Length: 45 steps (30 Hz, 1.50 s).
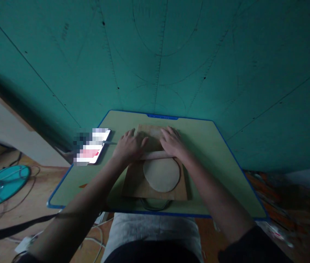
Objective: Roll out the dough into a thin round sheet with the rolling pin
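Left hand (pixel 130 146) and right hand (pixel 172 141) (grip wide) top 1 cylindrical rolling pin (pixel 155 156) beside flat, round dough (pixel 162 175).

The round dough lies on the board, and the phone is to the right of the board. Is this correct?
Not quite: the head view shows the phone to the left of the board. The round dough does lie on it.
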{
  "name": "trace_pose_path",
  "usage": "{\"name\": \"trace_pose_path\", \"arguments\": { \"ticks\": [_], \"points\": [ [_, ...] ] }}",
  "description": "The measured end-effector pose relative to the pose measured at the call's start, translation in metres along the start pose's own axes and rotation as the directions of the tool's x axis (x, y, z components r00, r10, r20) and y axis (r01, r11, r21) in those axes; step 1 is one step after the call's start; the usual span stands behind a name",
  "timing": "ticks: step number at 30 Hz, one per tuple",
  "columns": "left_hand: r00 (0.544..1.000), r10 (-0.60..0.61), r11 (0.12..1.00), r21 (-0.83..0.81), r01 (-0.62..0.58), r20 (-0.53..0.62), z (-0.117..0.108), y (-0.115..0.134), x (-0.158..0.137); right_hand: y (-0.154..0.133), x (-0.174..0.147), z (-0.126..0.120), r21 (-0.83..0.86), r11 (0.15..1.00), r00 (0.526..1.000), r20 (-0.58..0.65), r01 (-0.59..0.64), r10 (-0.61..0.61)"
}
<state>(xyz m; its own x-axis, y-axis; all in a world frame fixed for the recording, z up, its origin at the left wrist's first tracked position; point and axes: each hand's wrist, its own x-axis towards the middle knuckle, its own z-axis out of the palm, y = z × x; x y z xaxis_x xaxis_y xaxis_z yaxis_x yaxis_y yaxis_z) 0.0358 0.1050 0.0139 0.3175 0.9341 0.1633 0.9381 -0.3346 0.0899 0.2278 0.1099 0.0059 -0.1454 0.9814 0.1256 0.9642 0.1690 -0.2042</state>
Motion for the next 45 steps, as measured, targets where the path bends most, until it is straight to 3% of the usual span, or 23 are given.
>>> {"name": "trace_pose_path", "arguments": {
  "ticks": [3,7,10,12,14,16,20,23,26,28,31,33,36,39,40,42,45],
  "points": [
    [0.992,0.122,0.992,-0.013,-0.123,-0.033,-0.001,0.005,-0.033,-0.006,-0.046,0.001,-0.015,0.999,0.995,-0.086,0.043,-0.044],
    [0.932,0.338,0.94,-0.002,-0.341,-0.131,0.007,0.008,-0.087,-0.018,-0.123,0.001,-0.001,0.989,0.979,-0.142,0.149,-0.147],
    [0.903,0.386,0.92,0.011,-0.391,-0.19,0.015,0.002,-0.111,-0.021,-0.162,-0.004,0.076,0.97,0.959,-0.183,0.232,-0.215],
    [0.908,0.372,0.923,-0.024,-0.383,-0.194,0.015,-0.005,-0.116,-0.018,-0.174,-0.008,0.163,0.965,0.945,-0.29,0.204,-0.151],
    [0.934,0.298,0.946,-0.074,-0.317,-0.199,0.009,-0.014,-0.116,-0.012,-0.177,-0.009,0.256,0.957,0.912,-0.409,0.134,-0.018],
    [0.965,0.146,0.972,-0.147,-0.181,-0.219,-0.001,-0.024,-0.115,-0.007,-0.171,-0.006,0.307,0.948,0.894,-0.444,0.085,0.063],
    [0.948,-0.189,0.934,-0.346,0.092,-0.258,-0.019,-0.039,-0.115,-0.016,-0.149,0.01,0.259,0.965,0.955,-0.295,0.049,0.031],
    [0.932,-0.245,0.899,-0.422,0.115,-0.268,-0.026,-0.043,-0.121,-0.041,-0.135,0.019,0.155,0.988,0.983,-0.181,0.005,0.024],
    [0.946,-0.212,0.883,-0.462,0.078,-0.244,-0.03,-0.042,-0.128,-0.063,-0.125,0.018,0.067,0.998,0.994,-0.109,0.015,-0.007],
    [0.957,-0.185,0.883,-0.465,0.063,-0.222,-0.032,-0.042,-0.131,-0.067,-0.118,0.013,0.071,0.988,0.989,-0.052,0.139,-0.135],
    [0.966,-0.146,0.894,-0.446,0.037,-0.213,-0.034,-0.043,-0.134,-0.054,-0.111,0.004,0.152,0.917,0.925,0.031,0.37,-0.379],
    [0.97,-0.117,0.904,-0.428,0.014,-0.214,-0.033,-0.045,-0.135,-0.037,-0.112,-0.001,0.203,0.891,0.9,0.08,0.407,-0.429],
    [0.978,-0.071,0.913,-0.409,-0.015,-0.196,-0.03,-0.05,-0.135,-0.005,-0.123,-0.006,0.282,0.903,0.931,0.079,0.323,-0.357],
    [0.983,0.005,0.932,-0.356,-0.07,-0.181,-0.025,-0.049,-0.132,0.019,-0.139,-0.012,0.39,0.898,0.979,-0.118,0.202,-0.169],
    [0.983,0.06,0.939,-0.326,-0.113,-0.171,-0.023,-0.047,-0.13,0.024,-0.143,-0.013,0.417,0.893,0.973,-0.213,0.169,-0.084],
    [0.968,0.208,0.936,-0.258,-0.238,-0.137,-0.021,-0.039,-0.124,0.024,-0.148,-0.015,0.439,0.888,0.919,-0.391,0.133,0.056],
    [0.917,0.392,0.904,-0.157,-0.398,-0.071,-0.016,-0.025,-0.116,0.004,-0.15,-0.013,0.378,0.909,0.867,-0.498,0.177,0.038]
  ]
}}
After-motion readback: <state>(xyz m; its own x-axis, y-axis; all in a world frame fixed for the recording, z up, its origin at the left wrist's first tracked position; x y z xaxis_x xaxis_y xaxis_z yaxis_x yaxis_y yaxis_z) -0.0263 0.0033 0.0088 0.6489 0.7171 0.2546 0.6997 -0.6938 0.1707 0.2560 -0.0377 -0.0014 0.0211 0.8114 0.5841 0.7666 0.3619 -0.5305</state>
